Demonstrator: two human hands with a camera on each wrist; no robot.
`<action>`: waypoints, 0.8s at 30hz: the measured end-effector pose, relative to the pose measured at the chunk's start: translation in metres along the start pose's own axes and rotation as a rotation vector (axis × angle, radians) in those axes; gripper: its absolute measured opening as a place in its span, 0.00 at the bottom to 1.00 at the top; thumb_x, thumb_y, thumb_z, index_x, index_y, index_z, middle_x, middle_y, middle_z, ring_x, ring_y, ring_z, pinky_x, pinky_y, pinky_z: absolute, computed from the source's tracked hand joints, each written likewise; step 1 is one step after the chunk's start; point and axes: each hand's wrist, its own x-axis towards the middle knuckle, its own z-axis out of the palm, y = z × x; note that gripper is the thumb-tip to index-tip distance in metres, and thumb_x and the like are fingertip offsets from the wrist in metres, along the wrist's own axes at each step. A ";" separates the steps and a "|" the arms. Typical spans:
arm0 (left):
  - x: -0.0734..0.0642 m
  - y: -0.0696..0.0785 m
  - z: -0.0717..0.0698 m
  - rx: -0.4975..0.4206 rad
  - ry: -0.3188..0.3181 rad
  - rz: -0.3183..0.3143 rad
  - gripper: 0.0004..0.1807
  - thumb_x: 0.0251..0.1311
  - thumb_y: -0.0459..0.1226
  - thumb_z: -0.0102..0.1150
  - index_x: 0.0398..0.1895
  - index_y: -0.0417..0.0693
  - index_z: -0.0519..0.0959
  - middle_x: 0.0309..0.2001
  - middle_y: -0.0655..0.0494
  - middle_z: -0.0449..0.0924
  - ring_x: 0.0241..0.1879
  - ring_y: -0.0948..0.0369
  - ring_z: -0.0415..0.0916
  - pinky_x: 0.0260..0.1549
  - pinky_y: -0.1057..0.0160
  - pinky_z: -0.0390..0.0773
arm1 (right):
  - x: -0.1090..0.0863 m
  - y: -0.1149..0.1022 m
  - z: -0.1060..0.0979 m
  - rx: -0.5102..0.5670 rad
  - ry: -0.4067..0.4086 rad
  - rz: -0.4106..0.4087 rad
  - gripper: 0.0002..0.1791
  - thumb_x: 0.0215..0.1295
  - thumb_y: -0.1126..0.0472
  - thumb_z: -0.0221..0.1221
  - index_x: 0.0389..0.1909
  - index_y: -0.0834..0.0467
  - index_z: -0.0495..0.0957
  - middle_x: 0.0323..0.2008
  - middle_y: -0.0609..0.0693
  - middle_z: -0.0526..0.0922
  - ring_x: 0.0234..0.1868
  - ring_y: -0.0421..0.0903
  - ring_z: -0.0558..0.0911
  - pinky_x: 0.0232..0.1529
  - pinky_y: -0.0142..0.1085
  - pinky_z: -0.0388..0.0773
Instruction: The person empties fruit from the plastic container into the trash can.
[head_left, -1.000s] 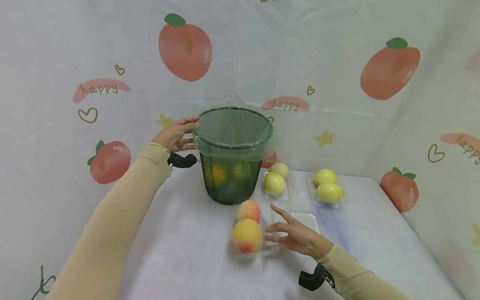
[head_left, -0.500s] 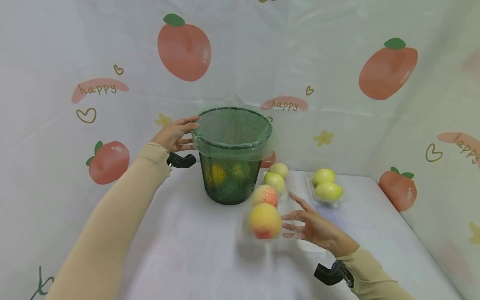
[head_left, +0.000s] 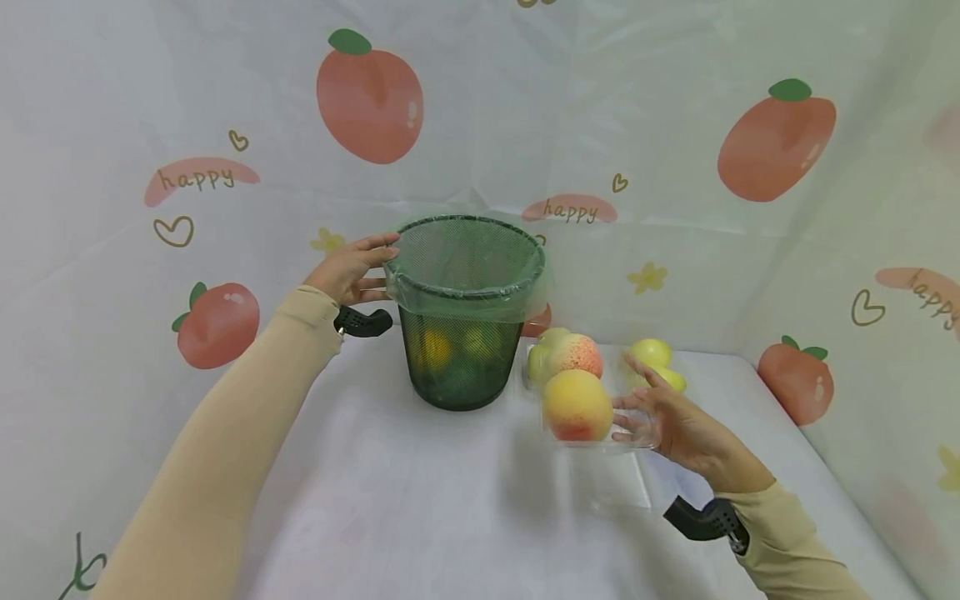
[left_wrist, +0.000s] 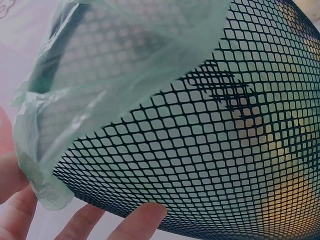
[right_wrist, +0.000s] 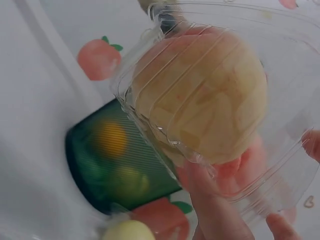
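Observation:
A clear plastic box (head_left: 592, 445) holding two peaches (head_left: 577, 406) is lifted above the table, and my right hand (head_left: 686, 429) grips its right side. In the right wrist view, the digits (right_wrist: 215, 210) lie against the clear plastic beside a large peach (right_wrist: 200, 95). My left hand (head_left: 348, 271) rests on the left side of a dark green mesh basket (head_left: 457, 375), near its rim. Its fingers are extended, touching the mesh and the green plastic liner bag (left_wrist: 120, 75) folded over the rim. Yellow and orange fruit (head_left: 437, 348) shows through the basket wall.
Behind the lifted box stands a pack of pale green fruit (head_left: 537, 363), partly hidden. Farther right is a pack of yellow-green lemons (head_left: 649, 352). Another clear tray (head_left: 611, 479) lies on the white table (head_left: 375, 500). A fruit-print cloth (head_left: 480, 100) hangs behind.
My right hand has raised the box of peaches and carried it to the right and away, now in front of the other fruit packs. The left hand stays at the basket.

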 end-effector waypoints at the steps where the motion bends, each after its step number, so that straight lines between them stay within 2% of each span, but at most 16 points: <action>1: 0.000 0.000 0.000 -0.002 -0.001 0.001 0.28 0.72 0.45 0.50 0.74 0.68 0.59 0.77 0.62 0.47 0.73 0.46 0.53 0.50 0.61 0.82 | -0.001 -0.003 -0.002 -0.011 0.005 -0.006 0.37 0.75 0.58 0.42 0.76 0.37 0.35 0.50 0.55 0.67 0.48 0.46 0.82 0.52 0.42 0.83; 5: -0.001 0.001 0.001 -0.015 -0.012 0.006 0.29 0.72 0.44 0.50 0.74 0.67 0.59 0.77 0.62 0.48 0.74 0.46 0.52 0.62 0.54 0.74 | -0.003 -0.015 -0.012 -0.059 0.007 -0.037 0.37 0.76 0.55 0.41 0.76 0.36 0.34 0.54 0.57 0.62 0.47 0.45 0.83 0.52 0.41 0.83; 9: -0.002 0.001 0.002 -0.017 -0.017 0.010 0.29 0.72 0.44 0.50 0.74 0.67 0.59 0.77 0.61 0.48 0.74 0.46 0.52 0.63 0.53 0.72 | -0.004 -0.032 -0.021 -0.083 0.021 -0.050 0.37 0.75 0.53 0.41 0.76 0.34 0.33 0.55 0.57 0.58 0.49 0.46 0.82 0.48 0.36 0.84; 13: -0.002 0.001 0.001 0.000 -0.016 0.009 0.29 0.72 0.45 0.50 0.74 0.67 0.59 0.77 0.61 0.47 0.74 0.46 0.52 0.55 0.59 0.80 | -0.002 -0.053 -0.024 -0.046 0.042 -0.049 0.38 0.75 0.53 0.43 0.76 0.33 0.32 0.53 0.54 0.65 0.49 0.46 0.82 0.43 0.32 0.85; 17: -0.001 0.001 0.001 0.005 -0.005 0.004 0.28 0.72 0.44 0.49 0.74 0.67 0.59 0.78 0.61 0.45 0.74 0.46 0.52 0.44 0.64 0.84 | 0.002 -0.077 -0.020 0.007 0.075 -0.043 0.41 0.74 0.54 0.46 0.76 0.33 0.31 0.48 0.52 0.74 0.46 0.46 0.84 0.41 0.35 0.86; 24: 0.001 0.001 0.002 -0.023 0.025 -0.013 0.27 0.72 0.43 0.49 0.73 0.68 0.61 0.78 0.60 0.44 0.73 0.46 0.53 0.42 0.64 0.85 | 0.014 -0.116 -0.010 0.022 0.130 -0.076 0.43 0.72 0.56 0.51 0.76 0.33 0.35 0.47 0.53 0.76 0.41 0.46 0.86 0.34 0.33 0.86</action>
